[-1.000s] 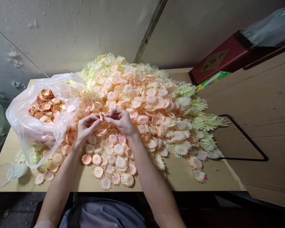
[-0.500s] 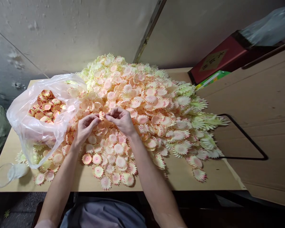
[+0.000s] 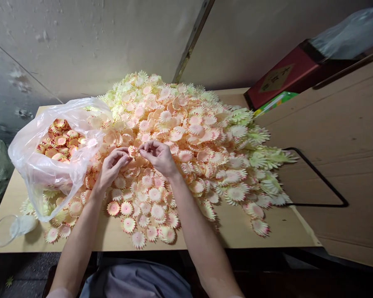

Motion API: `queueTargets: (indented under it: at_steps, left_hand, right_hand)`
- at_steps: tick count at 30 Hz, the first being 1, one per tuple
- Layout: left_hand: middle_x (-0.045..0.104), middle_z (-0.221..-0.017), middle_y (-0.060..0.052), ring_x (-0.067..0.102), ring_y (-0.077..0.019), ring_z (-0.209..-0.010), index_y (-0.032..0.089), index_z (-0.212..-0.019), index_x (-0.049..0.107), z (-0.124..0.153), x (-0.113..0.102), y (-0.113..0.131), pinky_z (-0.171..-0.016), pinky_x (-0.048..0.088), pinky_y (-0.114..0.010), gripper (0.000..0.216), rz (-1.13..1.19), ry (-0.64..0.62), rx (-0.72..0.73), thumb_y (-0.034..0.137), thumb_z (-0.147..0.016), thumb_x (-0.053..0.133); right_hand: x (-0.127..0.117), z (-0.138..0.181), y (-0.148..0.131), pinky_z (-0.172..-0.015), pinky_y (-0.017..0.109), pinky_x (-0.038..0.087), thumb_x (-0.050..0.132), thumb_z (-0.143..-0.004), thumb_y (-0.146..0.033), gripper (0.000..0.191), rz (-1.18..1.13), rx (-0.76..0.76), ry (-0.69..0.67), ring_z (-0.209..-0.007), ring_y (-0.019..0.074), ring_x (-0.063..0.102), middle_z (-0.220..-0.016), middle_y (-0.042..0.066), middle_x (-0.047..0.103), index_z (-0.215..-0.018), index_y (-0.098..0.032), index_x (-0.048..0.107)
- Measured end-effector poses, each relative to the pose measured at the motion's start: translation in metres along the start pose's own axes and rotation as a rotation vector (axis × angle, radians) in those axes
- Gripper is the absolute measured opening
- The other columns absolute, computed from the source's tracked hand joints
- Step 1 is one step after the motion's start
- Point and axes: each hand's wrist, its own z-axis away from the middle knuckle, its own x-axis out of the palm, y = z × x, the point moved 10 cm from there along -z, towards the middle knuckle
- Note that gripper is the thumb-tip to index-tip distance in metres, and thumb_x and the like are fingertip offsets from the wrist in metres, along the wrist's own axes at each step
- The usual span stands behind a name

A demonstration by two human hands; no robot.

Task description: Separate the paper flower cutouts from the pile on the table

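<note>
The left hand (image 3: 111, 165) and the right hand (image 3: 159, 157) meet above the middle of a large heap of flower cut-outs (image 3: 202, 136) on the table (image 3: 236, 231); their fingertips pinch together on one small flower piece (image 3: 132, 151) held between them, just over the heap; a clear plastic bag (image 3: 49, 174) of darker orange pieces lies to the left, beside the left wrist; a clear cup (image 3: 6, 229) lies on its side at the table's near left corner; a red box (image 3: 279, 78) stands at the far right.
</note>
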Motion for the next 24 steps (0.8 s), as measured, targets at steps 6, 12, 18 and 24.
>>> queueTargets:
  at_steps: [6,12,18,24]
  left_hand:
    - [0.054,-0.124,-0.011,0.058,-0.018,-0.105,0.016,-0.085,0.069,-0.001,-0.002,0.009,-0.081,0.05,-0.023,0.024,-0.111,0.028,0.076,0.039,-0.086,0.067]
    - [0.064,-0.108,-0.01,0.061,-0.0195,-0.1,0.016,-0.084,0.071,-0.001,0.0,0.011,-0.085,0.049,-0.027,0.024,-0.158,0.043,0.1,0.04,-0.082,0.07]
    - [0.07,-0.093,-0.006,0.063,-0.0178,-0.088,0.016,-0.087,0.072,-0.001,0.006,0.007,-0.081,0.05,-0.027,0.028,-0.179,0.043,0.064,0.043,-0.081,0.071]
    - [0.068,-0.077,-0.002,0.058,-0.0118,-0.066,0.015,-0.084,0.071,-0.001,-0.002,0.001,-0.062,0.047,-0.022,0.031,-0.183,0.112,0.035,0.044,-0.075,0.076]
  right_hand:
    - [-0.005,-0.002,-0.002,-0.073,0.028,0.049,0.077,-0.072,-0.039,0.029,0.028,-0.057,0.032,-0.076,0.014,0.059,-0.087,0.002,0.065,-0.073,-0.022,0.054]
    - [0.003,-0.001,-0.005,-0.074,0.029,0.05,0.071,-0.076,-0.031,0.012,0.08,-0.061,-0.05,-0.078,0.0155,0.059,-0.082,0.002,0.065,-0.078,-0.021,0.065]
    - [0.025,0.006,-0.009,-0.081,0.03,0.051,0.064,-0.08,-0.023,0.008,0.087,-0.061,-0.229,-0.083,0.0157,0.062,-0.086,0.002,0.068,-0.083,-0.022,0.071]
    - [0.025,0.006,-0.005,-0.076,0.029,0.051,0.069,-0.077,-0.027,0.007,0.046,-0.023,-0.203,-0.079,0.0152,0.06,-0.083,0.002,0.066,-0.079,-0.021,0.067]
